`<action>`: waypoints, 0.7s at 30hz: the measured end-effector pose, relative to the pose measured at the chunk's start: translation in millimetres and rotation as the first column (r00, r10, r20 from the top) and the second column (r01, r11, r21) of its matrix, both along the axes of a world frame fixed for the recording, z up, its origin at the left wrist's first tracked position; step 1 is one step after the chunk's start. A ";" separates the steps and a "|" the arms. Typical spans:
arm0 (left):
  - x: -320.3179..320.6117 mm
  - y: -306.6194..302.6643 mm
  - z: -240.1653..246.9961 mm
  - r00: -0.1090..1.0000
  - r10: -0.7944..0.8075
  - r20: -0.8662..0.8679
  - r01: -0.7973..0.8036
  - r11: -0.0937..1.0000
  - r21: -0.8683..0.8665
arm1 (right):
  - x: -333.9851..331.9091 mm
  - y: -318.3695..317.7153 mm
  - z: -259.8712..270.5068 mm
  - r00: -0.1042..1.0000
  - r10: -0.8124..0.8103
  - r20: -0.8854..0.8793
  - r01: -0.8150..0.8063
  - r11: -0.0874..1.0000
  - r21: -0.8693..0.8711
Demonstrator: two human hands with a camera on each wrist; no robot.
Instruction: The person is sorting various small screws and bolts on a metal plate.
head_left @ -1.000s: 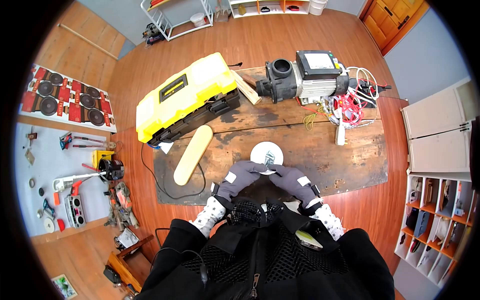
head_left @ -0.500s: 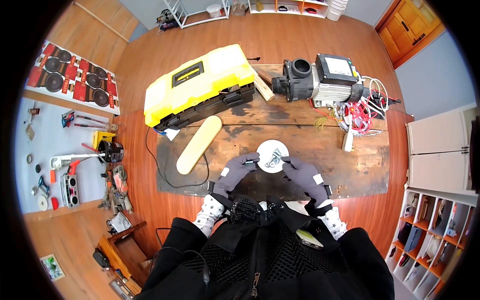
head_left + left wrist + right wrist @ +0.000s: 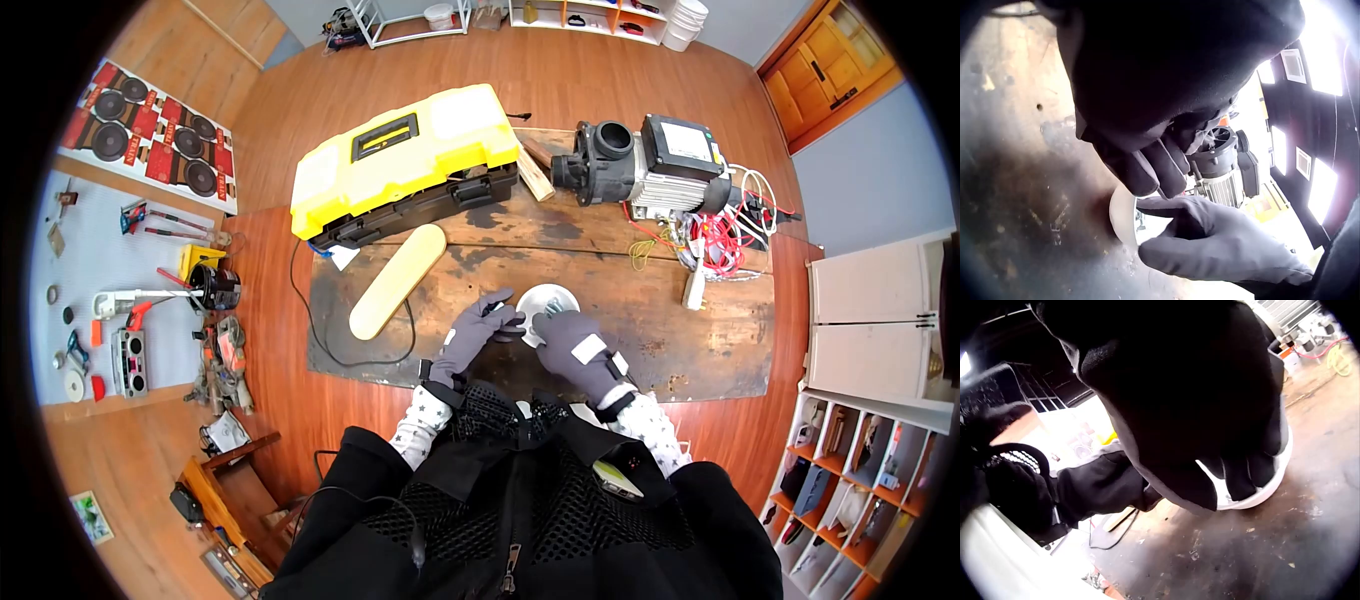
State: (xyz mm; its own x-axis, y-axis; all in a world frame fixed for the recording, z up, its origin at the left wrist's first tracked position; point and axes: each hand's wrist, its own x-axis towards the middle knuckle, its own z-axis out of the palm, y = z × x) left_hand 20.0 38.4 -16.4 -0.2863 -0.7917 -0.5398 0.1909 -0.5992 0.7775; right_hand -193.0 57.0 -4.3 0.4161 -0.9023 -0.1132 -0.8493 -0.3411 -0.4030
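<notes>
In the head view a small white bowl [image 3: 548,297] stands on the wooden table, with shiny metal pieces [image 3: 553,308] inside, mostly covered by my right hand. My gloved right hand [image 3: 580,352] reaches over the bowl's near right side. Its fingers dip inside the rim in the right wrist view, and thumb and forefinger stand apart in the left wrist view. My gloved left hand [image 3: 480,332] is just left of the bowl with bent fingers [image 3: 1166,165]; I cannot tell whether something is between them.
A yellow toolbox [image 3: 405,150] stands at the back left, with a pale yellow rounded board [image 3: 398,282] before it. At the back right sits a pump motor [image 3: 640,170] beside tangled wires [image 3: 720,240] and a white plug [image 3: 694,290]. A black cable [image 3: 330,350] curves along the table's left.
Both hands were together at the bowl's near edge, then parted to either side. Now the right hand has come over the bowl, while the left stays beside it, its fingers more bent.
</notes>
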 end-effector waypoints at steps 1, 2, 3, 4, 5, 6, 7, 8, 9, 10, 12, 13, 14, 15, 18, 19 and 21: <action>1.6 2.0 -8.1 0.999 -0.022 -0.046 0.023 1.000 0.015 | 4.2 -5.5 -8.5 0.998 -0.001 -0.067 0.007 0.996 0.091; 3.1 3.9 -13.4 0.995 -0.043 -0.093 0.046 0.999 0.029 | 8.0 -8.6 -14.1 0.998 0.014 -0.067 -0.009 0.998 0.064; 4.0 7.1 -18.8 0.995 -0.035 -0.094 0.038 0.999 0.031 | 11.1 -10.4 -19.2 0.997 0.028 -0.067 -0.025 0.999 0.037; 3.0 10.2 -24.2 0.992 -0.029 -0.122 0.030 0.999 0.014 | 13.4 -11.7 -24.0 0.997 0.033 -0.069 -0.031 0.999 0.037; 0.9 11.6 -24.3 0.989 -0.022 -0.149 0.022 1.000 -0.004 | 16.9 -13.4 -23.7 0.995 0.042 -0.093 -0.037 0.998 0.053; -0.2 12.9 -24.5 0.988 -0.015 -0.151 0.015 1.000 -0.001 | 19.5 -13.8 -22.9 0.992 0.052 -0.116 -0.044 0.996 0.071; -1.5 14.4 -25.0 0.995 -0.061 -0.083 0.058 0.997 -0.046 | 19.3 -13.4 -21.7 0.991 0.063 -0.118 -0.054 0.996 0.074; -2.7 14.7 -21.9 0.994 -0.104 -0.013 0.103 0.991 -0.087 | 17.9 -12.6 -19.2 0.991 0.077 -0.108 -0.068 0.994 0.084; -2.9 16.2 -18.6 0.996 -0.092 -0.016 0.090 0.993 -0.080 | 16.5 -9.9 -16.2 0.991 0.093 -0.098 -0.084 0.992 0.099; -5.1 13.1 -16.1 0.995 -0.094 -0.045 0.091 0.994 -0.052 | 12.8 -11.1 -12.2 0.981 0.135 -0.142 -0.108 0.977 0.184; -8.2 7.7 -16.5 0.994 -0.077 -0.082 0.076 0.997 -0.017 | 6.9 -9.9 12.5 0.963 0.215 -0.160 -0.176 0.958 0.228; -9.5 2.4 -18.8 0.993 -0.116 -0.015 0.115 0.992 -0.058 | 3.7 -11.2 18.7 0.944 0.284 -0.170 -0.234 0.936 0.263; -10.7 -2.1 -20.3 0.987 -0.152 0.054 0.157 0.983 -0.094 | -0.3 -9.4 15.0 0.943 0.290 -0.163 -0.262 0.949 0.175; -10.3 -1.0 -18.0 0.990 -0.133 0.049 0.137 0.987 -0.083 | -0.6 -2.7 6.6 0.936 0.311 -0.162 -0.280 0.941 0.187; -11.4 -5.4 -17.8 0.986 -0.115 0.123 0.127 0.987 -0.099 | 1.9 -1.7 -13.1 0.922 0.216 -0.320 -0.233 0.972 -0.015; -12.8 -5.6 -19.0 0.987 -0.105 0.124 0.118 0.988 -0.102 | 3.7 -5.8 -18.2 0.921 0.224 -0.320 -0.242 0.970 -0.018; -15.3 -2.0 -21.1 0.983 -0.056 0.176 0.090 0.978 -0.189 | 11.9 -15.9 -21.1 0.893 0.196 -0.405 -0.188 0.980 0.062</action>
